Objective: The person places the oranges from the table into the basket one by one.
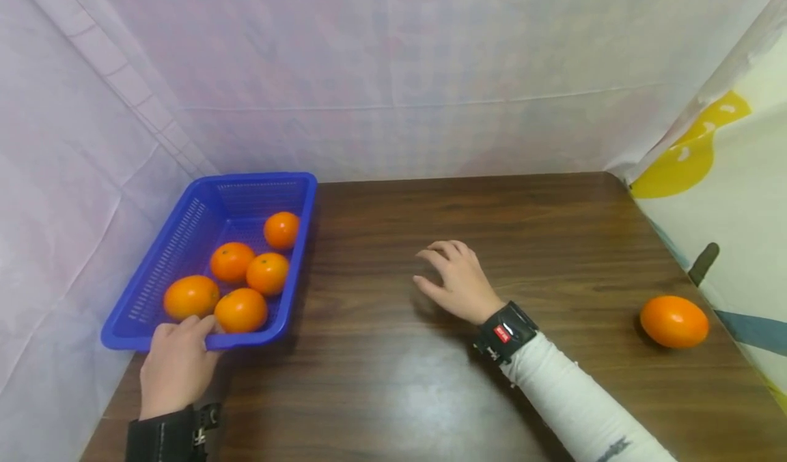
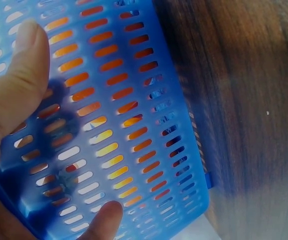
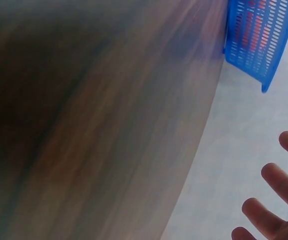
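Observation:
A blue plastic basket (image 1: 301, 257) with slotted walls sits at the left of the table, several oranges (image 1: 241, 310) inside it. My left hand (image 1: 178, 363) grips the basket's near rim, with the fingers over the edge. In the left wrist view the thumb (image 2: 31, 65) lies against the slotted wall, and orange shows through the holes. My right hand (image 1: 458, 281) is over the middle of the table, fingers loosely bent and holding nothing. One more orange (image 1: 674, 321) lies alone near the table's right edge, well to the right of that hand.
The brown wood-grain table (image 1: 393, 380) spans the front. Pale cloth (image 1: 393, 52) hangs along its back and left sides. At the right hangs a white cloth with a yellow pattern (image 1: 682, 161).

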Action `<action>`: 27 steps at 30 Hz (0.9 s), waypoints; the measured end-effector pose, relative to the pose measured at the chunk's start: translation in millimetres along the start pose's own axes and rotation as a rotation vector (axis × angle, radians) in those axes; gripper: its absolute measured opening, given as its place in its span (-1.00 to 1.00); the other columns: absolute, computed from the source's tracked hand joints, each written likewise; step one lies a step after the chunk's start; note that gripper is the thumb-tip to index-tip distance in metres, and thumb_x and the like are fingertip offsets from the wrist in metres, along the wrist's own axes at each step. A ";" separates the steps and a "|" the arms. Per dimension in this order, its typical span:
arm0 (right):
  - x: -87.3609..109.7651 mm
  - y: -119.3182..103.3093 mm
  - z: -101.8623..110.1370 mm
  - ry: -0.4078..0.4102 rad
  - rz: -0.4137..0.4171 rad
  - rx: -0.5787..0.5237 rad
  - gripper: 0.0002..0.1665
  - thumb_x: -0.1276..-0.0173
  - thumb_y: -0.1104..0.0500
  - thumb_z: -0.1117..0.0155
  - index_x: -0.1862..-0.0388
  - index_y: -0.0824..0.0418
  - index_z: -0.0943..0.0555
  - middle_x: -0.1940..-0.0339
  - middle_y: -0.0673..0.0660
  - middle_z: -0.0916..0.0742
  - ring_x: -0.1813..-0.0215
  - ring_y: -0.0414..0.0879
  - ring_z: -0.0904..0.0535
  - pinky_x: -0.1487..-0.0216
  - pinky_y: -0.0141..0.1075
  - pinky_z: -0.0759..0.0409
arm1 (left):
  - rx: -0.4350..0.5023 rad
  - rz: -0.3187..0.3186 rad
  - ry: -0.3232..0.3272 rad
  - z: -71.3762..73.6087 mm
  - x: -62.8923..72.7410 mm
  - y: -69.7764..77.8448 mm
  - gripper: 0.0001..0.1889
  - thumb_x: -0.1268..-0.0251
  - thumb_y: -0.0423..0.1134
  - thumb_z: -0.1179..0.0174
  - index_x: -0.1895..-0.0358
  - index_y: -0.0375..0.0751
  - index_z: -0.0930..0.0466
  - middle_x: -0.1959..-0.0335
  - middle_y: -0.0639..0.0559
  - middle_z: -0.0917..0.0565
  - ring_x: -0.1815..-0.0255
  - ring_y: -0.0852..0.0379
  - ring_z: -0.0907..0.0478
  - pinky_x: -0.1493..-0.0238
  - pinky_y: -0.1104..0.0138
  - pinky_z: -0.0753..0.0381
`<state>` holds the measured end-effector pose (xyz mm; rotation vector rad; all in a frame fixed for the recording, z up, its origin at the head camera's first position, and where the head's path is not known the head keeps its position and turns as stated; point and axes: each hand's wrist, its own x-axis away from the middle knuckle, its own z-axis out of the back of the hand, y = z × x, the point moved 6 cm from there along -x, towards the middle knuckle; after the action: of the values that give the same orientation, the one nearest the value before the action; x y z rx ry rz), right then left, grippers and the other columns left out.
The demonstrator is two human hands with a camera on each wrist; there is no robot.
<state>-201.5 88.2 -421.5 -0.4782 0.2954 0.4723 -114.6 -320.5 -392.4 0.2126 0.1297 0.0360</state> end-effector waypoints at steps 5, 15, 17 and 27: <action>6.6 4.9 6.3 -0.005 -0.017 -0.008 -0.41 -0.32 -0.18 -0.34 -0.22 0.09 -0.60 -0.19 0.16 -0.62 -0.33 0.19 -0.42 -0.37 0.20 -0.32 | -0.005 0.005 -0.015 -0.5 -0.9 -1.2 -0.87 -0.18 -0.31 -0.39 0.27 -0.10 -0.62 0.32 -0.10 -0.61 0.04 -0.34 -0.37 0.26 -0.25 -0.50; 15.5 21.0 16.6 0.005 -0.047 0.001 -0.41 -0.31 -0.16 -0.36 -0.21 0.11 -0.61 -0.20 0.17 -0.61 -0.33 0.21 -0.39 -0.38 0.22 -0.28 | -0.008 0.014 -0.025 -1.2 0.5 -2.0 -0.85 -0.17 -0.33 -0.39 0.24 -0.10 -0.62 0.30 -0.11 -0.61 0.02 -0.34 -0.36 0.28 -0.29 -0.49; 17.7 24.2 19.3 0.017 -0.051 -0.001 -0.42 -0.31 -0.16 -0.37 -0.20 0.12 -0.61 -0.20 0.17 -0.60 -0.33 0.22 -0.39 -0.36 0.23 -0.28 | -0.009 0.014 -0.024 -0.9 0.6 -2.2 -0.84 -0.16 -0.34 -0.39 0.24 -0.09 -0.61 0.29 -0.11 -0.61 0.01 -0.34 -0.36 0.28 -0.31 -0.49; 29.9 38.5 25.5 0.028 -0.076 0.020 -0.38 -0.26 -0.19 -0.38 -0.18 0.12 -0.62 -0.18 0.19 -0.61 -0.30 0.23 -0.41 -0.33 0.22 -0.30 | 0.006 0.005 0.011 -0.9 0.7 -0.8 -0.86 -0.17 -0.34 -0.38 0.29 -0.09 -0.59 0.33 -0.10 -0.60 0.03 -0.32 -0.36 0.31 -0.30 -0.49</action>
<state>-191.1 142.0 -425.4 -0.4752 0.3076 0.3890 -114.1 -321.1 -393.5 0.2192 0.1402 0.0416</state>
